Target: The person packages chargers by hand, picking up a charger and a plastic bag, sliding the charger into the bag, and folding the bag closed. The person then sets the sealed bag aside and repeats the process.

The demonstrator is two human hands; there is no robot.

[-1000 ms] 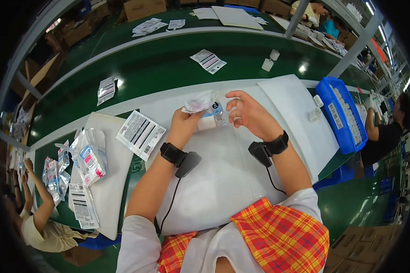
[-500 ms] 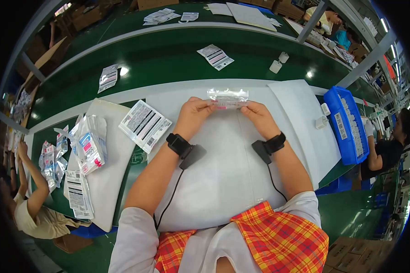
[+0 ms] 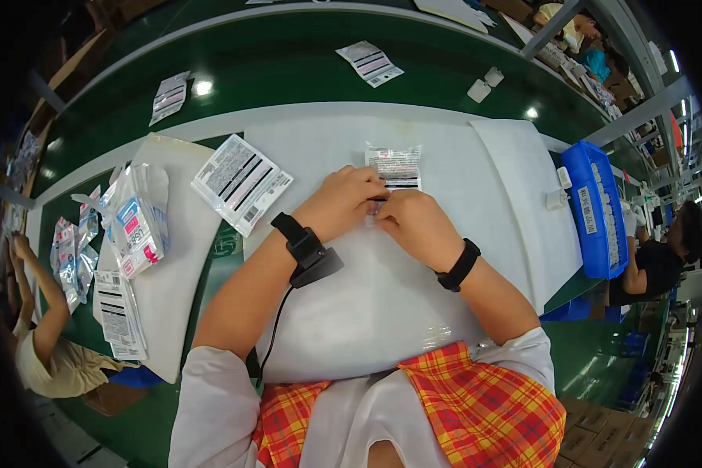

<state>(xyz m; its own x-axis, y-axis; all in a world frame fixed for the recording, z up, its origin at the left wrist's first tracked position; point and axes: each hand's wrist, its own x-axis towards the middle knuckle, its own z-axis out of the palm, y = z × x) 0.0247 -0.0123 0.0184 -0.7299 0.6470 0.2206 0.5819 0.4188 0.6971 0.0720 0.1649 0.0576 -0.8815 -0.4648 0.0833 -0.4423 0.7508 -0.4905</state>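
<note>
Green benching point(image 3: 273, 70) runs across the far side of the workroom; a white sheet point(image 3: 351, 312) covers the work surface nearest the person. Over the middle of that sheet is one small packet point(image 3: 394, 162), clear at its far edge and printed on the face turned up. Left hand point(image 3: 339, 201) and right hand point(image 3: 421, 226) meet at its near end, fingers curled and closed on it in a pinch; the exact placing of the fingertips is hidden from where I stand. Both wrists carry black straps point(image 3: 459, 265).

Left of the hands, a larger printed packet point(image 3: 242, 186) lies flat, partly on the sheet. Further left, a pale board point(image 3: 181, 226) bears a clear bag point(image 3: 139, 222) and a stack of printed packets point(image 3: 119, 316). Two loose packets point(image 3: 370, 62) lie apart on the far bench, with two white blocks point(image 3: 487, 84) to their right. On the right side, a blue bin point(image 3: 597, 210) holds rows of white pieces, and two white cubes point(image 3: 560, 189) sit just beside it. Co-workers point(image 3: 639, 257) occupy both flanks.
</note>
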